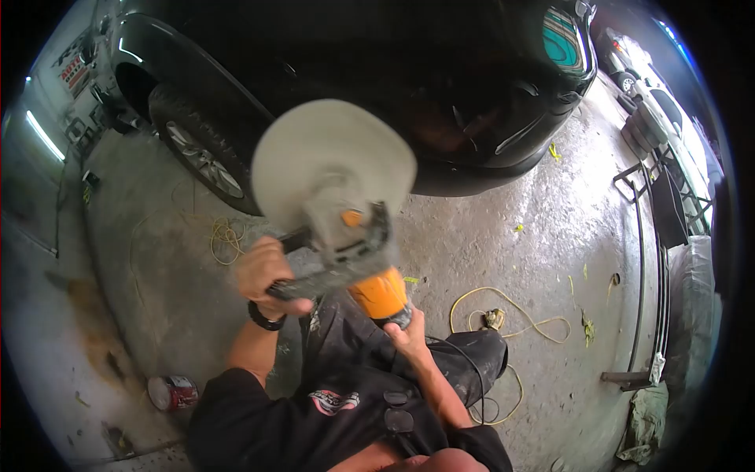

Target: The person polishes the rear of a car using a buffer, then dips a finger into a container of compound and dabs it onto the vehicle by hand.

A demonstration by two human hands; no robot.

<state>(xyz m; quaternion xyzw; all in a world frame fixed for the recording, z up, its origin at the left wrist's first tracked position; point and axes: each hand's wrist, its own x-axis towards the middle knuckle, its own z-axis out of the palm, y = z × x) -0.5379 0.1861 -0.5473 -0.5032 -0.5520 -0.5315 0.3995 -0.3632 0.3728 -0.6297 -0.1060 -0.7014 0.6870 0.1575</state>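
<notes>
A polisher with an orange body (381,293) and a large round pale pad (326,149) is held up in front of me. My left hand (267,274) is wrapped round its dark side handle, with a black band on the wrist. Around the rear end of the orange body, my right hand (407,330) is closed. The pad faces a glossy black car (472,102) and overlaps its lower bodywork in view; whether they touch I cannot tell. Motion slightly blurs the tool.
The car's wheel (200,149) is at upper left. Yellow cord (519,303) loops over the floor near my right knee, with another coil (228,240) at left. A red can (173,392) sits lower left; a metal rack (641,259) stands at right.
</notes>
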